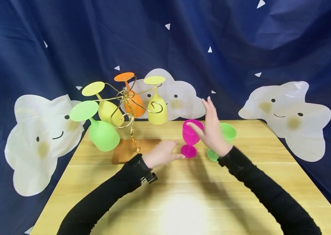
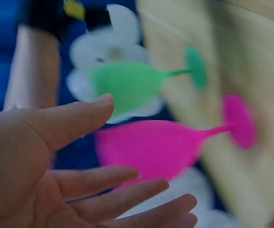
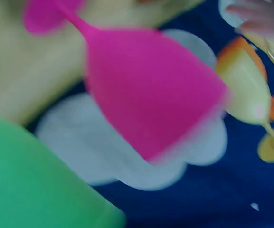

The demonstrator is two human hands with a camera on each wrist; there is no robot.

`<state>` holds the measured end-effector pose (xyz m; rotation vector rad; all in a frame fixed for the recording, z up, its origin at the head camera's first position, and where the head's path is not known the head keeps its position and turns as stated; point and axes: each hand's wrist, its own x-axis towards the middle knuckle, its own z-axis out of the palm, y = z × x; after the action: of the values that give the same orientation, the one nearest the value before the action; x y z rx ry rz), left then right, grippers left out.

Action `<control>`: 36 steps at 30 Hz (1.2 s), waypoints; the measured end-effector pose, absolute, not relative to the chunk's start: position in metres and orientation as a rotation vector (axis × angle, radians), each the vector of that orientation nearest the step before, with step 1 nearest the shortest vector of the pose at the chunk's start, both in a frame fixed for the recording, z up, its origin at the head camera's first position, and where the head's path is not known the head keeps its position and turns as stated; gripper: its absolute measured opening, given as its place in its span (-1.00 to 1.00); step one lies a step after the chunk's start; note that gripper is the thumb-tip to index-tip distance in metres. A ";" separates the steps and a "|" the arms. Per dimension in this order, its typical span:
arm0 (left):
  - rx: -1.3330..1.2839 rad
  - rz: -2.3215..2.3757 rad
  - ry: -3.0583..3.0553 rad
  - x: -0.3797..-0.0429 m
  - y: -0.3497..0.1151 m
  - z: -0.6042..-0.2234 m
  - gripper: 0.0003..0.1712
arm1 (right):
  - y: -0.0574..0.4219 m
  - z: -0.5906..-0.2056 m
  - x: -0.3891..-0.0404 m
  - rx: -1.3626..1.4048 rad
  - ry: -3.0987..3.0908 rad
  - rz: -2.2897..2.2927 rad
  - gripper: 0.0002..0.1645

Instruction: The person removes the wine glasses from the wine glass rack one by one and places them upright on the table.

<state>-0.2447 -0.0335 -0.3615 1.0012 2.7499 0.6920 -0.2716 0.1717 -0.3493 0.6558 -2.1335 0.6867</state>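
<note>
A magenta plastic goblet [image 1: 191,136] stands upright on the table between my two hands. My left hand [image 1: 161,154] is just left of its foot, fingers spread and holding nothing; in the left wrist view the thumb and fingers extend toward the magenta goblet [image 2: 148,147]. Raised at the goblet's right is my right hand [image 1: 212,130], its fingers straight and the thumb out to the left across the bowl in the head view; whether it touches is unclear. Behind that hand a green goblet [image 1: 229,132] stands upright, partly hidden. Both goblets look blurred in the wrist views.
Left of my hands a gold metal rack [image 1: 132,127] rises from a wooden base [image 1: 121,153]. Upside down on it hang a light green goblet [image 1: 103,135], two yellow goblets [image 1: 157,111] and an orange goblet [image 1: 136,106]. A dark blue curtain [image 1: 183,49] with cloud shapes stands behind the table [image 1: 153,202].
</note>
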 end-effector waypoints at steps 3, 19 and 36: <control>1.143 0.643 2.805 -0.227 -0.038 -0.324 -0.47 | 0.173 -0.314 -0.280 0.722 -2.145 0.620 0.00; 1.337 0.566 3.647 -0.223 -0.039 -0.237 -0.73 | 0.125 -0.217 -0.346 1.236 -2.348 0.278 -0.40; 1.079 -0.337 3.916 -0.267 -0.021 -0.281 -0.77 | 0.126 -0.232 -0.368 1.029 -2.322 -0.066 -0.61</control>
<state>-0.2666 -0.0209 -0.2812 1.0787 3.9159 -0.3373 -0.3680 0.1256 -0.2323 1.0288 -2.3224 -0.0662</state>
